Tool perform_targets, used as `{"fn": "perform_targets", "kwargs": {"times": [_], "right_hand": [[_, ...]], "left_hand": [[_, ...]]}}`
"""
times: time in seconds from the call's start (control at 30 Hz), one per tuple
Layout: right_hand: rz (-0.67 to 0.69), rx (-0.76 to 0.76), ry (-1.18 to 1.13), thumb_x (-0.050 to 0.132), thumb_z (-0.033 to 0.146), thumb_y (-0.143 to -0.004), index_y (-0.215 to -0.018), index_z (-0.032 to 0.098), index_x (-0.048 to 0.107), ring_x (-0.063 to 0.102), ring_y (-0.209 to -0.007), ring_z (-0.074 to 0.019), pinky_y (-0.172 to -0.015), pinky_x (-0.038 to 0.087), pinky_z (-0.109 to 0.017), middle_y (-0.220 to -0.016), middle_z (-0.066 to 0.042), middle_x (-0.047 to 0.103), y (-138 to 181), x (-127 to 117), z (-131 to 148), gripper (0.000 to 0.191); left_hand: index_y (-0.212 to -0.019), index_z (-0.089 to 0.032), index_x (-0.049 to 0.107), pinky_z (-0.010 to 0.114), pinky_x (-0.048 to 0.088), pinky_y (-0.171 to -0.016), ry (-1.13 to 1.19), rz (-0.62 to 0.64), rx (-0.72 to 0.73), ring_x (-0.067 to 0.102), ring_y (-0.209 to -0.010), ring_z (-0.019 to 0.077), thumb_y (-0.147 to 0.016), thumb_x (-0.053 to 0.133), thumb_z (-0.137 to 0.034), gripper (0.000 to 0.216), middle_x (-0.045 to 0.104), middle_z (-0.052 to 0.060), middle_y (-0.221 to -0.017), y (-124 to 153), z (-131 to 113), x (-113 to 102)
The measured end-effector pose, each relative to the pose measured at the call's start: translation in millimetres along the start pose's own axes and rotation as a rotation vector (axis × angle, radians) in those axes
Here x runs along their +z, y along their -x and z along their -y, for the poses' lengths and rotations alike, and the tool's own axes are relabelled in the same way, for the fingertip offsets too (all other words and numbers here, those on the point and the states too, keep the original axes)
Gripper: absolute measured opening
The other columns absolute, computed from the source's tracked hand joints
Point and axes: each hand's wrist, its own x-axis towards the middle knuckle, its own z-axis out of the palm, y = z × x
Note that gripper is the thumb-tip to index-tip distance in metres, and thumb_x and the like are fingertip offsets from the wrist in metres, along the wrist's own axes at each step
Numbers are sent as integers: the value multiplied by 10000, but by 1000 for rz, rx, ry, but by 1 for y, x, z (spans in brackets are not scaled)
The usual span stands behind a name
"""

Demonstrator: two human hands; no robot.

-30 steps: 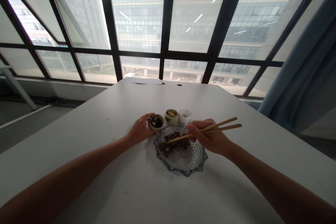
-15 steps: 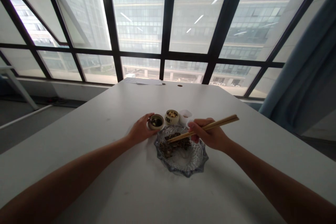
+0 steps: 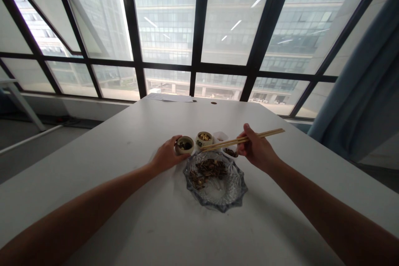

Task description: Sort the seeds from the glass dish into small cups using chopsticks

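My left hand is closed around the side of a small round cup with dark pieces inside. In my right hand is a pair of chopsticks, its tips reaching left above the far rim of a clear glass bowl. Brown dried pieces lie in the far and left part of that bowl. Beyond it stands a similar cup with yellowish pieces. Whether the chopstick tips pinch anything is too small to tell.
To the right of the cups are a white container and another small dish of dark pieces, partly behind my right hand. Papers and a dark round disc lie at the far end of the white table.
My right hand has lifted, and the chopstick tips have risen from the pieces in the glass bowl to above its far rim. My left hand stays at the cup.
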Motion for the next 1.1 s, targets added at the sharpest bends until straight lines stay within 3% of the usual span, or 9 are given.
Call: {"fn": "perform_targets", "kwargs": {"times": [0.07,0.17,0.23,0.3,0.47,0.67,0.83,1.0,1.1], "right_hand": [[-69,-121,88,716,735,-689,-606,177,604,492,-321,-135,-332,436,-266,-414,-15,562,1,-4,-1,575],[-225,-465,401,607,703,-826,-672,180,650,588,-402,-165,-414,503,-288,-501,-47,639,6,-14,-1,548],[-256,-639,632,556,652,-895,-705,184,674,639,-464,-172,-490,543,-291,-545,-55,672,8,-21,1,519],[-242,-705,755,521,624,-931,-716,185,681,656,-480,-174,-510,551,-290,-548,-57,678,9,-27,2,515],[-221,-689,680,515,612,-940,-677,187,668,602,-411,-161,-430,504,-285,-500,-48,640,7,-30,11,523],[-277,-581,538,566,730,-837,-570,196,637,492,-305,-136,-312,401,-262,-394,-31,562,3,-40,30,601],[-134,-402,662,605,777,-764,-535,173,635,466,-273,-120,-274,355,-225,-353,-29,539,-4,-49,31,647],[-227,-462,564,567,782,-791,-502,198,604,440,-265,-114,-267,321,-225,-335,-23,503,-2,-42,34,653],[-129,-444,494,514,802,-809,-485,208,569,439,-268,-121,-273,325,-238,-334,-26,491,2,-37,37,678]], "left_hand": [[-1290,-200,530,430,540,-933,3,-1,2,667,-1068,294,-709,773,-463,682,691,115,-1194,0,1,0],[-1289,-208,531,427,544,-928,3,-17,15,670,-1062,291,-706,777,-463,682,694,108,-1186,0,2,1],[-1286,-209,531,427,543,-933,-12,-21,18,672,-1060,290,-705,780,-469,683,693,108,-1185,0,3,1],[-1285,-206,531,429,544,-932,-28,-19,14,672,-1060,291,-710,777,-473,680,693,110,-1184,0,3,1],[-1286,-205,531,415,552,-908,-18,-14,14,674,-1053,284,-711,776,-465,678,694,109,-1182,0,2,0],[-1293,-193,524,429,538,-927,-16,-11,17,668,-1057,288,-712,772,-473,691,682,120,-1208,1,3,1],[-1294,-201,528,421,549,-904,-10,-11,12,678,-1030,284,-710,771,-475,690,698,112,-1172,1,4,0],[-1295,-202,523,424,546,-915,-13,-9,21,673,-1044,286,-715,767,-474,685,689,113,-1193,1,4,0],[-1292,-208,524,421,547,-911,-13,-11,20,675,-1038,284,-715,769,-469,679,690,108,-1193,1,3,0]]}}
